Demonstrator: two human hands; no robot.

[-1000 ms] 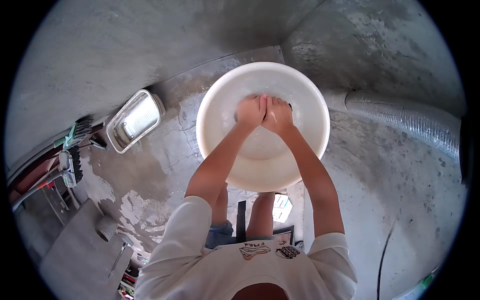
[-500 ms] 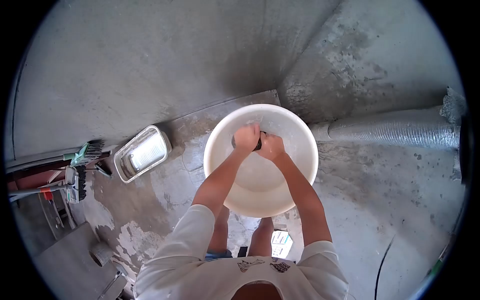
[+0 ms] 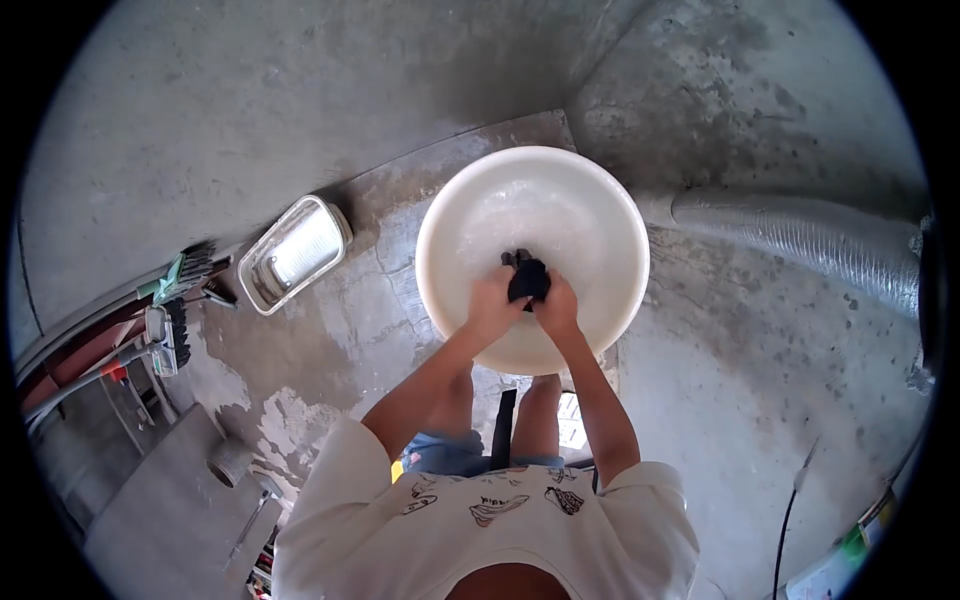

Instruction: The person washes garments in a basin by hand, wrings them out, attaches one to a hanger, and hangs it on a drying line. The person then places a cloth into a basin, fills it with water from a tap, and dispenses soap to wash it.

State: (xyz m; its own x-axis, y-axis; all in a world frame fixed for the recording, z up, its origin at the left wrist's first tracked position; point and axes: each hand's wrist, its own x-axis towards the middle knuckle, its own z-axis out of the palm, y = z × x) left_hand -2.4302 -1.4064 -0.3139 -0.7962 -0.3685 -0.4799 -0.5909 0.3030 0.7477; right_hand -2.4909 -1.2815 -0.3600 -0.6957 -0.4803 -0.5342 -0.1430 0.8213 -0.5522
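A bunched black cloth [image 3: 529, 281], which looks like a small garment, is held over the near half of a large round white basin [image 3: 632, 285]. My left hand [image 3: 491, 306] is closed on the cloth's left side. On its right side, my right hand [image 3: 558, 304] grips it, with the two hands close together. Part of the cloth sticks out beyond my fingers toward the far side. The basin seems to hold some cloudy water. Fingertips are partly hidden by the cloth.
A rectangular whitish tub [image 3: 333, 262] with a ribbed bottom stands left of the basin, by the wall. Brushes and brooms [image 3: 172, 335] lean farther left. A silvery wrapped pipe [image 3: 800, 232] runs along the right. The concrete floor [image 3: 290, 360] has damp patches.
Both hands have drawn back toward my body, still holding the black cloth, and more of it now shows. My view has shifted, so the basin sits higher in the picture.
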